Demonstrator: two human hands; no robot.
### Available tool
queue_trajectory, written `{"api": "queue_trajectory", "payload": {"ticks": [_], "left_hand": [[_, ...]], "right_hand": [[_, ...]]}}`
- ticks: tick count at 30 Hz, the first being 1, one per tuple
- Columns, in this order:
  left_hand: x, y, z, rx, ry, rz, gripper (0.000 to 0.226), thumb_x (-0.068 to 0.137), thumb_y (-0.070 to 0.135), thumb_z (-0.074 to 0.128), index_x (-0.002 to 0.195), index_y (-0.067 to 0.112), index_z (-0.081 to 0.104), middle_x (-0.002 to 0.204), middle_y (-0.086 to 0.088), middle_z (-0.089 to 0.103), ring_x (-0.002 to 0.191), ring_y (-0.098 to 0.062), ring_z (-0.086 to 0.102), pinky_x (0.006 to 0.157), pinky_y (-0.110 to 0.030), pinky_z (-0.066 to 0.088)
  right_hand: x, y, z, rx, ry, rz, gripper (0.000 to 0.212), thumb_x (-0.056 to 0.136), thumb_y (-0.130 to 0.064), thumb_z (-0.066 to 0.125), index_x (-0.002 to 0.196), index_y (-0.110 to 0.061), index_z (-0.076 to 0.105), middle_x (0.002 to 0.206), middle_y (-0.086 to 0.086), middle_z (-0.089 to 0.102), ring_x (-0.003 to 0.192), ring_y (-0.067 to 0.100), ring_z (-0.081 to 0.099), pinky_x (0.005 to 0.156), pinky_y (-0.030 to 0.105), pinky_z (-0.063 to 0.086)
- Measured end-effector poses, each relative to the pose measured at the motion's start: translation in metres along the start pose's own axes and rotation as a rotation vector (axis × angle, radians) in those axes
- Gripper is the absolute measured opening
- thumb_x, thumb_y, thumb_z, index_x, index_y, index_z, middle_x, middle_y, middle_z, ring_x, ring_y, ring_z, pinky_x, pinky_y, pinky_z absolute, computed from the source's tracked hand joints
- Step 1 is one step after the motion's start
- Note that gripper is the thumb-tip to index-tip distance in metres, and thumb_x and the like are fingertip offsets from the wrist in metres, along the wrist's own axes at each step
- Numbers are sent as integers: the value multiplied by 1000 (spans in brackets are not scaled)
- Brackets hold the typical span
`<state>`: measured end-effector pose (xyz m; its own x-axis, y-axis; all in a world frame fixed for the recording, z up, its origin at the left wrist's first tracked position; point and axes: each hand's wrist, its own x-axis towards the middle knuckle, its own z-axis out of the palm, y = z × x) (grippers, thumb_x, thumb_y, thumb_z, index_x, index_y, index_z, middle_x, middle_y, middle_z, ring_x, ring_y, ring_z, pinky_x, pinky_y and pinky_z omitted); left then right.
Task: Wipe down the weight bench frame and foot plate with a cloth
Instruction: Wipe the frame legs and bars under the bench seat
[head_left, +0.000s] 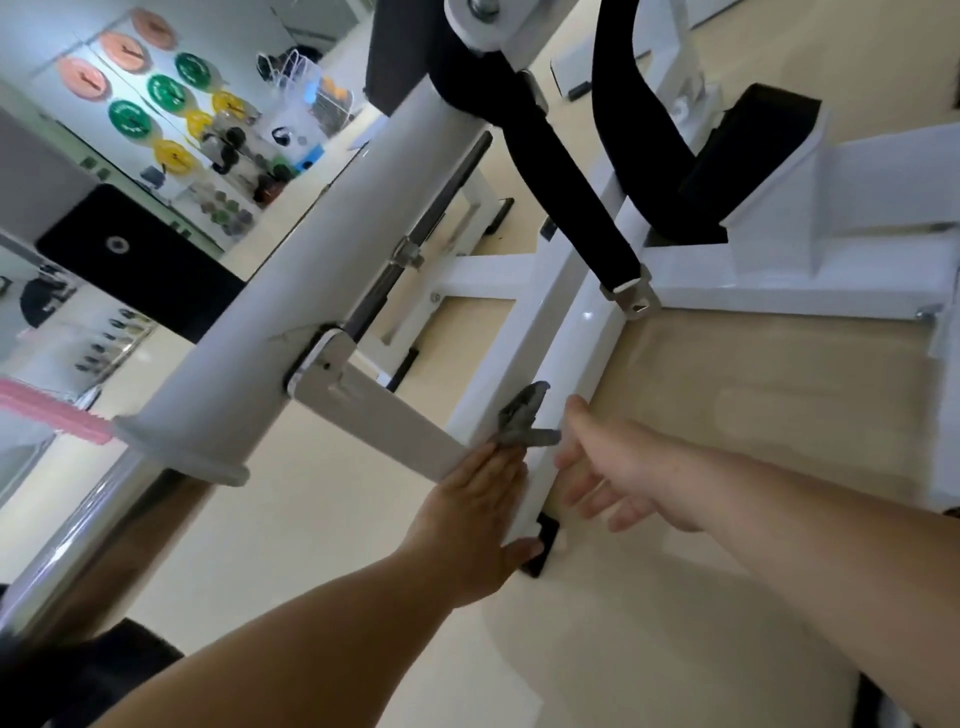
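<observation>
The grey cloth (521, 422) lies bunched on the white frame rail (574, 332), directly ahead of the left hand (470, 512). Its near edge meets that hand's fingertips (500, 451). The left hand lies flat along the rail with its fingers straight and together. It presses rather than grips, and how much of the cloth it pins cannot be told.

The right hand (615, 467) hangs just beside the rail on its far side from the left hand. Its fingers are spread and relaxed, it holds nothing, and its thumb reaches toward the cloth without clearly touching it.

The rail's long axis runs away from both hands, from the black end cap (545, 543) by the left wrist, down at the floor (322, 519), up toward the crossbars. Both hands are near the cloth, but only the left is in contact with it. A wipe would therefore likely be a push forward along the rail's length, away from the body, with most of the rail ahead of the fingertips yet to be covered.
</observation>
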<state>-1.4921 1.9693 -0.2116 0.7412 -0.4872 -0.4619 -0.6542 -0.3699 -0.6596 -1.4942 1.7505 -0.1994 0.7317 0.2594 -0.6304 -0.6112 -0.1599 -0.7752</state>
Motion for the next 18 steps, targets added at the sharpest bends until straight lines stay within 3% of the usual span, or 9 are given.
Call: {"api": "queue_trajectory", "payload": {"ticks": [3, 9, 14, 16, 18], "left_hand": [[-8, -12, -9, 4, 71, -114, 89, 97, 69, -8, 159, 7, -17, 168, -13, -23, 151, -27, -34, 124, -47, -15], [-29, -40, -25, 83, 106, -196, 91, 101, 66, 2, 153, -3, -26, 160, -24, -36, 148, -36, -38, 123, -52, -15], [-21, -26, -1, 210, 10, -88, 100, 101, 65, 23, 154, -5, -24, 163, -27, -30, 149, -44, -33, 120, -58, -23], [-10, -18, 2, 310, -42, -13, 95, 102, 53, 36, 158, -3, -16, 167, -25, -20, 153, -43, -22, 121, -59, -19], [-2, -15, 2, 395, -71, 99, 84, 104, 47, 35, 162, 2, -5, 171, -18, -10, 157, -37, -13, 120, -56, -19]], "right_hand": [[4, 4, -7, -43, 8, 49, 79, 98, -74, 12, 118, -18, 64, 103, 7, 75, 97, 27, 71, 98, 46, 53], [7, -4, -5, -77, 33, 42, 76, 99, -71, 12, 115, -17, 64, 105, 8, 74, 98, 26, 70, 102, 49, 51], [0, 7, -2, -84, -23, 29, 74, 99, -71, 13, 113, -21, 64, 106, 5, 73, 97, 24, 70, 97, 43, 53], [-1, 13, -3, -58, -34, 14, 74, 99, -72, 14, 113, -21, 65, 104, 5, 74, 95, 24, 71, 88, 39, 54], [-4, 17, -5, -44, -40, 9, 72, 100, -72, 15, 111, -21, 66, 101, 5, 76, 94, 24, 72, 84, 38, 54]]}}
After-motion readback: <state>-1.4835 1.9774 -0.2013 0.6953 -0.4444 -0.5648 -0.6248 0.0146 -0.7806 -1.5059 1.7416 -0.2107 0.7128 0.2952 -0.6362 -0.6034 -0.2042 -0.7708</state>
